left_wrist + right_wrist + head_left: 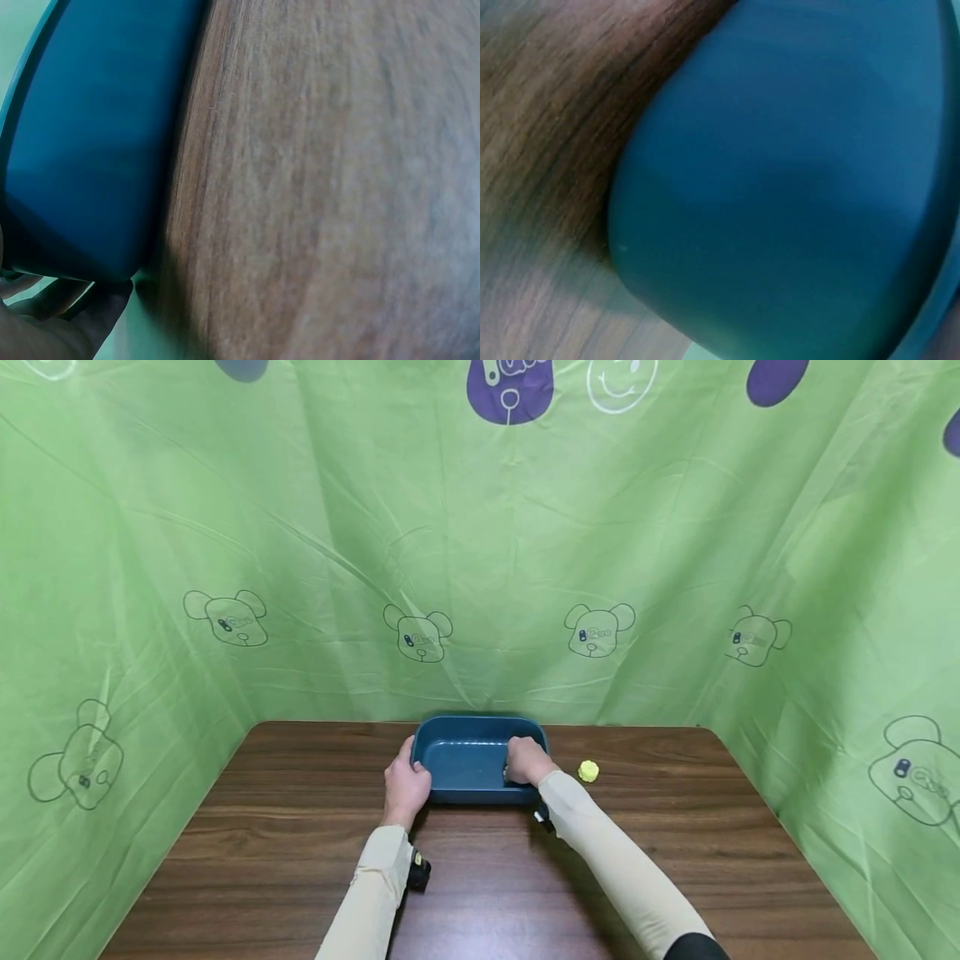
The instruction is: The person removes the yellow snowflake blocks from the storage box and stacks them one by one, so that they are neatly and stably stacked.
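A dark blue rectangular plastic tub (467, 795) with rounded corners stands on the table. My left hand (406, 789) grips its left end, with the thumb at the rim and the fingers against the outer wall. In the left wrist view, fingers (97, 315) touch the tub's end near its base. My right hand (528, 762) reaches over the front rim into the tub's right end, fingers curled downward. A small greyish bit shows at these fingertips; the hand hides most of it, so its kind is unclear. The right wrist view shows the tub's outer wall (780, 180) close up.
A small yellow scallop-edged piece (588, 771) lies on the wooden table (300, 827), to the right of the tub. Green printed cloth (495, 560) hangs behind the table and at both sides. The tub stands near the table's back edge.
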